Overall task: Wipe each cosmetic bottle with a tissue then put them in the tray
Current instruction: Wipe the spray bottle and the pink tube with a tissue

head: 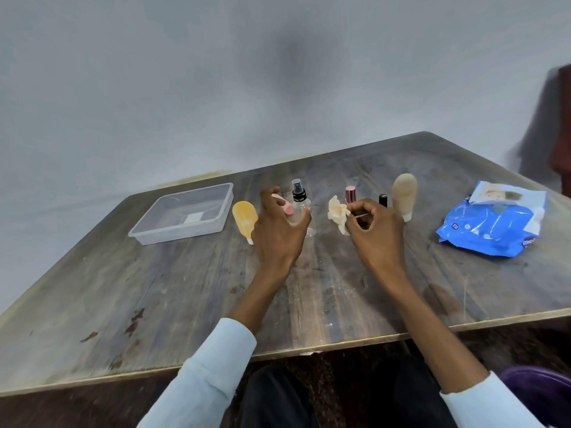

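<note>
My right hand (372, 225) pinches a crumpled cream tissue (338, 216) above the table. My left hand (279, 228) hovers with spread, curved fingers around a clear spray bottle (301, 208) with a black pump, not plainly gripping it. A small pink bottle (285, 206) shows between its fingers. A yellow tube (244, 220) lies left of that hand. Behind my right hand stand a pink-capped bottle (350, 194), a small black bottle (383, 199) and a tan tube (404, 197) on its cap. The clear plastic tray (182, 213) sits at the far left, holding no bottles.
A blue tissue pack (491, 225) lies at the right on the worn wooden table (185, 298). A grey wall rises behind the table. A dark wooden piece of furniture (560, 125) stands at the far right, and a purple object (537, 393) sits by my right sleeve.
</note>
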